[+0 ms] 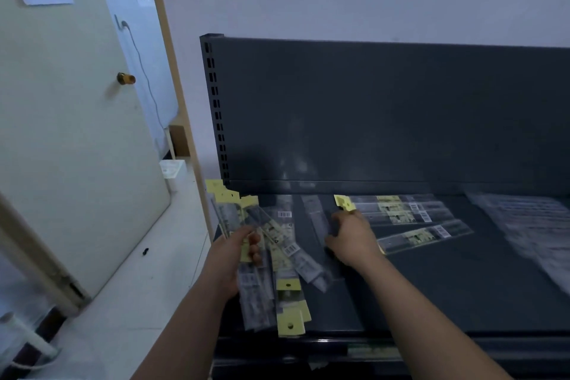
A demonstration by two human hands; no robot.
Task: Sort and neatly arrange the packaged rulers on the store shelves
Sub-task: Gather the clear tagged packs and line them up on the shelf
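The left hand (237, 253) grips a messy bunch of ruler packs (288, 256) at the left end of the shelf (431, 287), so they stay together for sorting. The right hand (351, 237) curls its fingers around a yellow-tab pack (344, 203), just left of the neat row (401, 210), probably to line it up there. A slanted pack (425, 236) lies nearer and is not straight yet.

Packaged rulers strewn on the dark shelf (431, 287).
A crossed fan (287, 253) of clear, yellow-tabbed sleeves sat near left in my left hand (234, 253); my right hand (351, 237) gripped a single pack (344, 203); a flat row (401, 210) lay far right.
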